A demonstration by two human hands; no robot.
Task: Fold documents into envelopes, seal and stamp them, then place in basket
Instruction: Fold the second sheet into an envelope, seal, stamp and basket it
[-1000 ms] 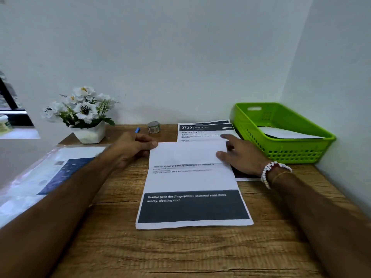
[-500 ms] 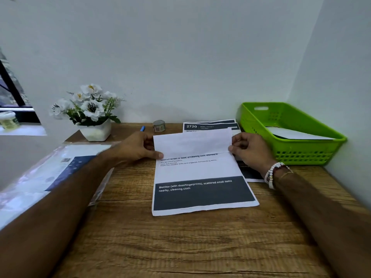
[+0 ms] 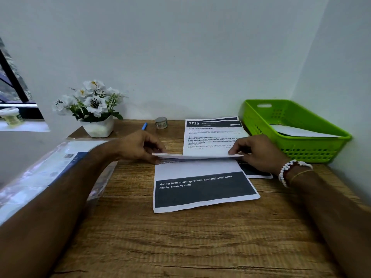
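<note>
The left hand (image 3: 140, 146) and the right hand (image 3: 259, 152) each pinch one end of the raised far fold of the sheet (image 3: 202, 187), whose near part lies on the bench (image 3: 180, 247), probably to fold it evenly.

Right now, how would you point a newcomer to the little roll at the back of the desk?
Take the wooden desk and follow its back edge from the white flower pot toward the green basket. Midway, between the blue pen and the printed sheets headed 2720, stands the little roll. It alone is round and squat, greyish with a patterned band.
</note>
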